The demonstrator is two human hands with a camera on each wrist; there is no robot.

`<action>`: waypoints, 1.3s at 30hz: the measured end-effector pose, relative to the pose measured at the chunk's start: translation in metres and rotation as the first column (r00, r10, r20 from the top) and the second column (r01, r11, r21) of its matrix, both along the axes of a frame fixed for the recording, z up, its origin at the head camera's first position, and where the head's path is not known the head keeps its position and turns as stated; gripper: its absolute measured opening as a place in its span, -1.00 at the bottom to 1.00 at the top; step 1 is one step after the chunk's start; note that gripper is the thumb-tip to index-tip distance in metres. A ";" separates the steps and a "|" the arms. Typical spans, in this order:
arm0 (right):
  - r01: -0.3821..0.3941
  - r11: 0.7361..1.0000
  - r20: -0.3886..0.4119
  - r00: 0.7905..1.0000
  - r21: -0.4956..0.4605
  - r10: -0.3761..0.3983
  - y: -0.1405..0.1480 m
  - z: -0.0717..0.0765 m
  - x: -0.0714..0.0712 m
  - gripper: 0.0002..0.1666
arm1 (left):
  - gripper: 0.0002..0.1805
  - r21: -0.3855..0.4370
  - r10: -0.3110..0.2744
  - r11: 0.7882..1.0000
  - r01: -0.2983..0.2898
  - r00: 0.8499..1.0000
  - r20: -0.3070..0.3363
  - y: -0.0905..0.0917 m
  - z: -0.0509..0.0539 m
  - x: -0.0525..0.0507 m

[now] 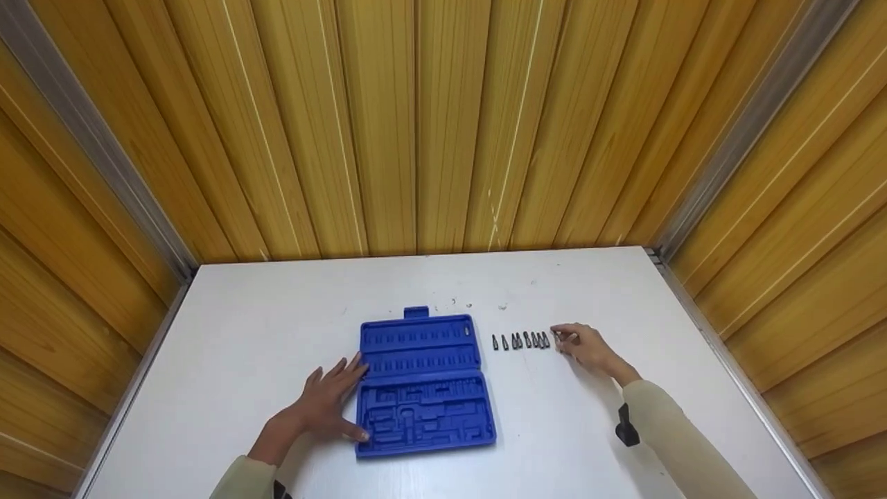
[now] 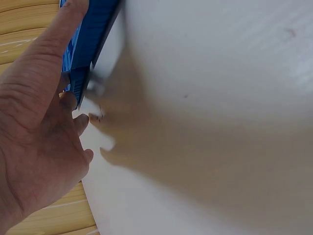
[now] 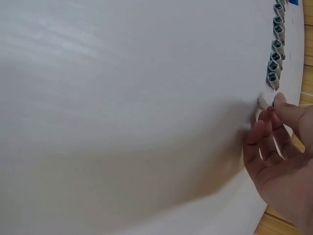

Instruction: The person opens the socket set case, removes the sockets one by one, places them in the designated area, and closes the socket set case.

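Note:
An open blue plastic tool case (image 1: 428,378) lies on the white table, its moulded slots facing up. My left hand (image 1: 324,400) rests along the case's left edge with fingers spread, the thumb touching the lower half. In the left wrist view the same hand (image 2: 44,112) lies against the case's side (image 2: 90,44). To the right of the case stands a row of small metal sockets (image 1: 518,341), whose hollow ends (image 3: 277,46) show in the right wrist view. At the row's right end my right hand (image 1: 585,345) pinches a small socket (image 3: 262,103) between thumb and fingertips, mostly hidden by them.
The white table (image 1: 277,298) runs back to a yellow wood-patterned wall (image 1: 443,138), with similar panels at both sides. Little marks or scraps (image 1: 468,305) dot the surface behind the case. A latch tab (image 1: 416,312) sticks out from the lid's far edge.

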State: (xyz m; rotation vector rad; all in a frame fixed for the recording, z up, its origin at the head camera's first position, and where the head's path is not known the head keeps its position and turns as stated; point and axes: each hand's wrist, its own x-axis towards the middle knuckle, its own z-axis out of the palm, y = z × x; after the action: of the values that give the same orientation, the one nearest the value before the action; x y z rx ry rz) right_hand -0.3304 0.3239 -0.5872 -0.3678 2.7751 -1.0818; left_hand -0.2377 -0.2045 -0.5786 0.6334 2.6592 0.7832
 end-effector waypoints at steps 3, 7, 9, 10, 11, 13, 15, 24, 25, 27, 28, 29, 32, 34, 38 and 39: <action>0.019 1.000 0.009 1.000 0.013 -0.019 -0.002 -0.004 -0.001 -0.57 | 0.43 0.000 -0.002 1.000 0.002 1.000 -0.002 -0.001 -0.001 0.001; 0.030 0.999 0.019 0.999 0.026 -0.030 -0.003 -0.006 -0.002 -0.57 | 0.43 0.010 -0.006 1.000 0.006 1.000 -0.001 -0.002 -0.002 0.000; 0.021 0.999 0.016 1.000 0.029 -0.021 -0.003 -0.006 -0.003 -0.57 | 0.43 0.015 -0.006 1.000 0.006 1.000 -0.004 -0.002 -0.003 -0.001; 0.019 0.999 0.016 1.000 0.028 -0.019 -0.002 -0.005 -0.004 -0.57 | 0.43 0.018 -0.006 1.000 0.006 1.000 -0.007 -0.002 -0.003 -0.002; 0.015 1.000 0.015 1.000 0.025 -0.016 -0.002 -0.004 -0.005 -0.56 | 0.43 0.019 -0.006 1.000 0.006 1.000 -0.009 -0.002 -0.003 -0.002; 0.008 1.000 0.009 1.000 0.025 -0.009 -0.001 -0.002 -0.006 -0.55 | 0.43 0.016 -0.009 1.000 0.010 1.000 -0.014 -0.002 -0.003 -0.004; -0.009 1.000 0.008 1.000 0.018 0.009 0.000 0.001 -0.008 -0.55 | 0.43 0.013 -0.008 1.000 0.008 1.000 -0.016 -0.003 -0.003 -0.005; -0.047 0.998 0.022 0.999 -0.039 0.048 -0.008 0.016 -0.019 -0.60 | 0.43 0.011 -0.005 1.000 0.005 1.000 -0.011 -0.003 -0.001 -0.006; -0.051 0.998 0.025 0.998 -0.046 0.053 -0.011 0.018 -0.021 -0.60 | 0.43 0.011 -0.004 1.000 0.004 1.000 -0.010 -0.002 -0.001 -0.006; -0.084 0.995 0.016 0.996 -0.056 0.085 -0.019 0.022 -0.024 -0.61 | 0.43 0.005 -0.004 1.000 0.004 1.000 -0.014 -0.001 -0.001 -0.007; -0.107 0.993 0.007 0.994 -0.059 0.107 -0.023 0.024 -0.025 -0.61 | 0.43 0.002 -0.005 1.000 0.005 1.000 -0.017 0.000 0.000 -0.007; -0.123 0.990 0.001 0.992 -0.062 0.124 -0.029 0.026 -0.026 -0.61 | 0.43 -0.002 -0.006 1.000 0.006 1.000 -0.017 0.000 0.000 -0.008; -0.177 0.982 -0.033 0.984 -0.058 0.176 -0.047 0.029 -0.030 -0.63 | 0.43 -0.001 -0.011 1.000 0.011 1.000 -0.020 0.000 -0.002 -0.007; -0.219 0.973 -0.054 0.975 -0.067 0.216 -0.061 0.029 -0.031 -0.65 | 0.43 -0.001 -0.015 1.000 0.015 1.000 -0.027 -0.002 -0.003 -0.006; -0.279 0.956 -0.062 0.960 -0.094 0.274 -0.090 0.028 -0.033 -0.65 | 0.43 0.012 -0.018 1.000 0.018 0.999 -0.039 -0.004 -0.006 -0.003; -0.288 0.953 -0.062 0.957 -0.097 0.283 -0.096 0.028 -0.033 -0.65 | 0.43 0.012 -0.016 1.000 0.017 0.999 -0.035 -0.004 -0.006 -0.002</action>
State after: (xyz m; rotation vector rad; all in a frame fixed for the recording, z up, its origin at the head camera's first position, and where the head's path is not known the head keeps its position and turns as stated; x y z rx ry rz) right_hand -0.3638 0.2275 -0.5591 -0.7902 2.6010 -1.1594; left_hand -0.2397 -0.2082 -0.5848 0.6772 2.6791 0.7914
